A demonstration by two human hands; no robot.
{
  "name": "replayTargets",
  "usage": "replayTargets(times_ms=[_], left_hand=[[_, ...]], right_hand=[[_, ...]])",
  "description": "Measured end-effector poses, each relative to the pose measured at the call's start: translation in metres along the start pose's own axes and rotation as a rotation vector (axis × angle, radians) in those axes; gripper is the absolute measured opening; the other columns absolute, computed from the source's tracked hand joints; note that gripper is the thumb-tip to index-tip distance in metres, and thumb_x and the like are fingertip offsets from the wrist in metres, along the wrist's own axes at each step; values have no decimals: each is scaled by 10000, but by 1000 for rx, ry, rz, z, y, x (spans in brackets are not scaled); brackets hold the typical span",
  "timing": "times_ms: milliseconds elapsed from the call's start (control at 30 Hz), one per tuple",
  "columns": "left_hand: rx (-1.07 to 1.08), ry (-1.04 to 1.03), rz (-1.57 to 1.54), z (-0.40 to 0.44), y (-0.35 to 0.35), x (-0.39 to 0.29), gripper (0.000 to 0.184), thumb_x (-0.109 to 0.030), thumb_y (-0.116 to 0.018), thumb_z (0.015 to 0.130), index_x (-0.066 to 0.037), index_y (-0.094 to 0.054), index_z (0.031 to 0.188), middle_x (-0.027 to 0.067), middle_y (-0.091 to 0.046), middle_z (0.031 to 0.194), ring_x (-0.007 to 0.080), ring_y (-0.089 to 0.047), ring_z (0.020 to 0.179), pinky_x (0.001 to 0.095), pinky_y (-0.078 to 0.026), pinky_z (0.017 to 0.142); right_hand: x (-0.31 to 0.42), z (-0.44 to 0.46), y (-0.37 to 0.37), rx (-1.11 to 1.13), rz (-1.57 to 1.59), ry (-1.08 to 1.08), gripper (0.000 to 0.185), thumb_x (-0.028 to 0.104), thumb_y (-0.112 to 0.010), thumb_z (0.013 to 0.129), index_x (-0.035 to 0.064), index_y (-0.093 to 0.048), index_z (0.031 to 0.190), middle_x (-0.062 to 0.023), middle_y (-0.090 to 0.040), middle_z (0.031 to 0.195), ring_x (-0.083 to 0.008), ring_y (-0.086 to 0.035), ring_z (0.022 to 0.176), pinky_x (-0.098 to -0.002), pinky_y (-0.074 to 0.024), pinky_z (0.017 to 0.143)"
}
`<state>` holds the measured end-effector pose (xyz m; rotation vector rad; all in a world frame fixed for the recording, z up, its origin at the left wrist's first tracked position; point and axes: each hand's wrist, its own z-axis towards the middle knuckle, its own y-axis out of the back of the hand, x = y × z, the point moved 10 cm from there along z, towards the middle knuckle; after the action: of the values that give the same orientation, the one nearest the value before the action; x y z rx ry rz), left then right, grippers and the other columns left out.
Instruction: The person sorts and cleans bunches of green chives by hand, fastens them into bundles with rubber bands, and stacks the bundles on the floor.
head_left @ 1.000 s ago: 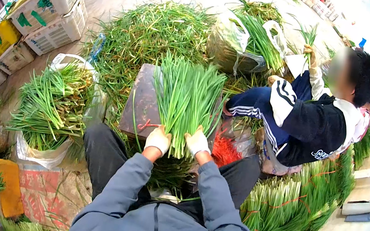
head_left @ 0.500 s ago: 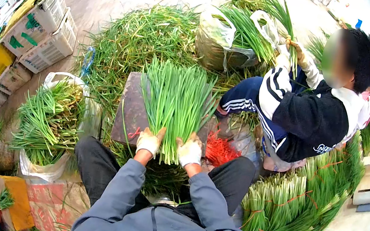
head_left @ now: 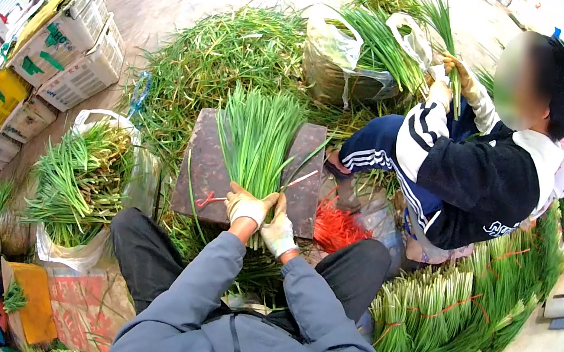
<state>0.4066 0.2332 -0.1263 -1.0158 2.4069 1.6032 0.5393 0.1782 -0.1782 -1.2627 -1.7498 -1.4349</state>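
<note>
My left hand (head_left: 246,206) and my right hand (head_left: 279,230), both in whitish work gloves, are closed around the lower stems of a bunch of chives (head_left: 258,138). They press in from either side and nearly meet. The green leaves fan away from me over a dark square board (head_left: 310,147) between my knees. A thin red tie (head_left: 206,200) sticks out at the left of the bunch, and a pale reddish end shows at its right. Whether it passes under the stems is hidden. A few loose leaves lie on the board.
A pile of red ties (head_left: 339,225) lies right of the board. Loose greens (head_left: 217,74) are heaped behind it, and a filled bag (head_left: 81,178) stands left. A seated co-worker (head_left: 479,173) holds leaves. Tied bundles (head_left: 439,309) line the right; stacked crates (head_left: 82,65) stand far left.
My hands have come together, squeezing the wide spread of chives into a narrower bunch. More of the board and the red tie now shows. The co-worker's hands have shifted slightly.
</note>
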Motion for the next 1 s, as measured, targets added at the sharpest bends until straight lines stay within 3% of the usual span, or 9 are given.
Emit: replayTargets(times_ms=[100,267,367,467,600,633,667,767,1000], left_hand=[[-41,5,5,4,1,2,1372,-686,-813,629,65,-134,1555,321,-365,1504,430,-363,1412,438,-320,1174],[4,6,-56,9,-3,14,1348,-726,-779,653,54,-149,1554,341,-344,1510,445,-340,1423,447,-313,1177],[-77,-79,-30,11,-6,19,1265,-742,-727,705,65,-207,1528,353,-375,1475,468,-368,1389,474,-341,1147],[-138,-115,-77,16,-8,26,1180,-716,-693,764,67,-235,1519,355,-423,1427,476,-422,1336,489,-373,1113],[-232,-154,-51,12,-3,22,1020,-629,-650,853,79,-289,1491,352,-494,1337,483,-502,1233,509,-414,1054],[-231,-152,-53,12,-3,21,1020,-629,-650,853,79,-289,1491,352,-494,1337,483,-502,1233,509,-414,1054],[-225,-156,-67,13,-3,21,984,-604,-642,869,80,-297,1486,349,-495,1335,479,-501,1231,510,-417,1049],[-221,-166,-76,13,-4,23,933,-568,-633,891,77,-308,1481,341,-499,1332,473,-500,1231,510,-419,1044],[-247,-176,-81,16,-2,25,903,-550,-632,899,66,-317,1480,330,-510,1325,468,-505,1218,508,-421,1041]], right_hand=[[15,-2,16,-151,136,279,1020,353,-760,802,56,-156,1568,-296,-464,1454,-430,-520,1294,-454,-461,1046],[26,-9,44,-145,19,141,923,361,-770,802,41,-296,1526,-288,-496,1428,-419,-535,1283,-440,-458,1054],[27,-11,57,-223,14,101,902,434,-781,790,11,-372,1474,-297,-606,1261,-454,-595,1162,-458,-498,979],[17,-5,58,-183,-152,-17,903,369,-784,798,-1,-341,1493,-263,-524,1401,-399,-529,1284,-423,-451,1058],[25,-5,68,-338,-394,114,867,358,-785,803,-14,-369,1466,-258,-516,1395,-392,-530,1266,-443,-439,1066],[41,-11,76,-480,-419,240,695,329,-790,797,17,-519,1355,-229,-587,1297,-395,-559,1205,-452,-460,1023],[40,-10,76,-476,-422,239,695,329,-790,797,17,-519,1355,-229,-587,1297,-395,-559,1205,-452,-460,1023],[58,-10,77,-448,-274,274,308,309,-789,790,77,-696,969,-149,-696,949,-361,-648,951,-442,-527,829],[37,10,43,-98,-302,-12,344,403,-690,855,99,-694,1017,-183,-718,990,-386,-679,955,-466,-537,825]])
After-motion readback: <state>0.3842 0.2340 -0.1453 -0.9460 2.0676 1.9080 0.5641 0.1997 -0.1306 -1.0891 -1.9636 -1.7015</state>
